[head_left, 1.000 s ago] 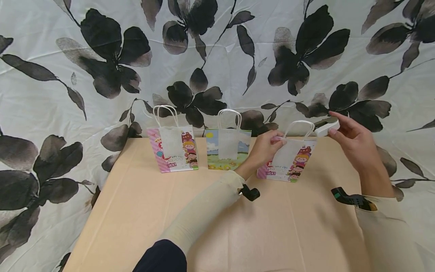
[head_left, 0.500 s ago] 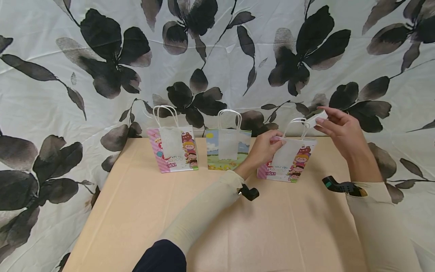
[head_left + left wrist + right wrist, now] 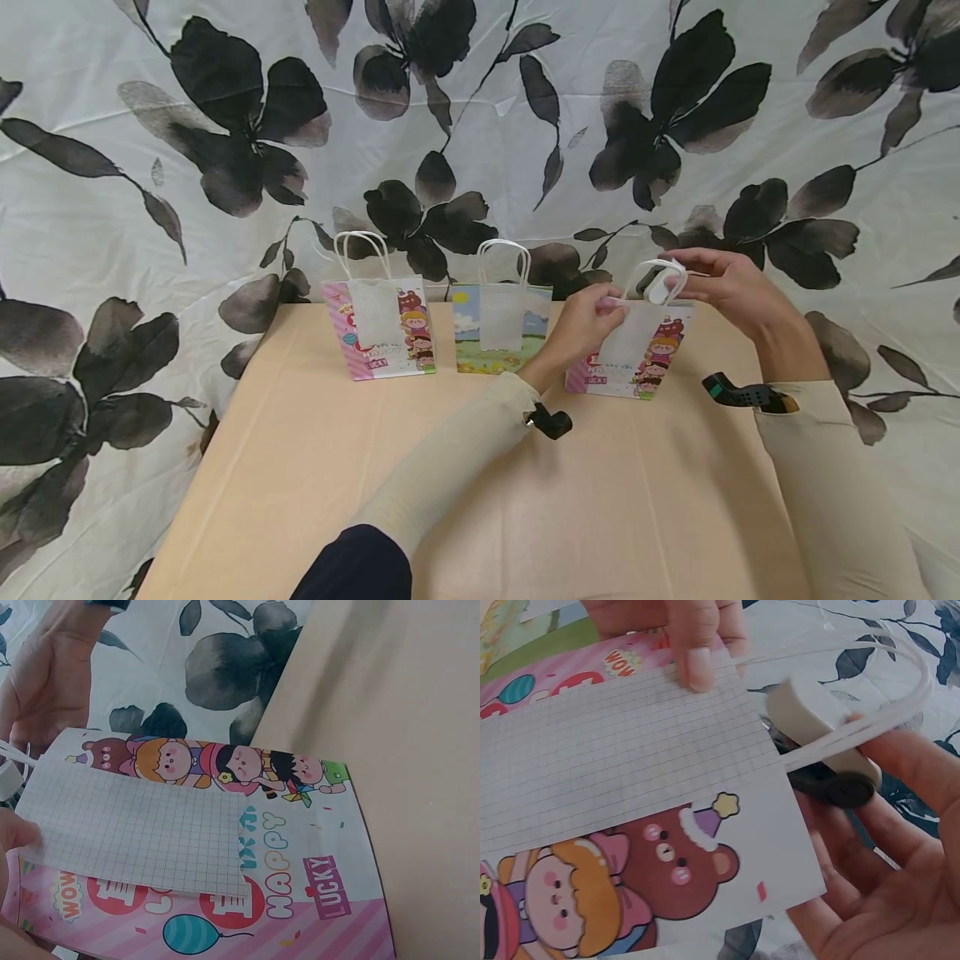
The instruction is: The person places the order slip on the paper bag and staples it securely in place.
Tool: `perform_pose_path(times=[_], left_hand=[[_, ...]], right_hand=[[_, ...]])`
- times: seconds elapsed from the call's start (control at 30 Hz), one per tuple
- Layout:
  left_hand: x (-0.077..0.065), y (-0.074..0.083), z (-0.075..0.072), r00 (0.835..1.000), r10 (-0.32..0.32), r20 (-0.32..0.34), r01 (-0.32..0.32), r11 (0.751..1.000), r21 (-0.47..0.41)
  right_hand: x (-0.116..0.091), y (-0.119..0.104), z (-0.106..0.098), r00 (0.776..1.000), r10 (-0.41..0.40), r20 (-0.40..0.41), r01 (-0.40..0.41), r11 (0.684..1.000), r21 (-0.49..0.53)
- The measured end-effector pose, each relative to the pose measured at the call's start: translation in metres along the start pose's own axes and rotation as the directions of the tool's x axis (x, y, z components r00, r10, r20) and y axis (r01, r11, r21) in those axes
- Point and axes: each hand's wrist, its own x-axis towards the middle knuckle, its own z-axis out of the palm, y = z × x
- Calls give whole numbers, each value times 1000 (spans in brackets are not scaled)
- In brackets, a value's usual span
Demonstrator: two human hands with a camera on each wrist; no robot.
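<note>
My left hand (image 3: 577,330) pinches the top left edge of the right-hand paper gift bag (image 3: 600,379), thumb on its front in the right wrist view. The bag is white and pink, with cartoon characters and a gridded paper patch (image 3: 150,832) on its front. My right hand (image 3: 742,292) holds a small object (image 3: 810,716) with a white body and a dark round part like a wheel. That object is at the bag's mouth, behind the white rope handle (image 3: 900,712). The bag's front partly hides the object, and its exact kind does not show.
A matching pink gift bag (image 3: 347,333) stands at the left of the table (image 3: 315,467). Between the two stands a bag with a meadow and sky print (image 3: 468,333), handles up. A floral cloth (image 3: 525,150) hangs behind the table.
My right hand has moved left and slightly down, bringing the white and dark object from beside the bag to its handles. The left hand keeps its pinch on the bag.
</note>
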Motion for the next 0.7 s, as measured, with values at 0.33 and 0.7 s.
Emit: perform_pose_path(times=[0.33,0.7], left_hand=[[2,4,1,999,-33,-18,33,999,6],[3,5,3,998,-31,-47,33,998,53]], right_hand=[[12,-14,0,993,-23,119,39,990,-133],[15,-24,4,981,-74,180,107,977,-184]])
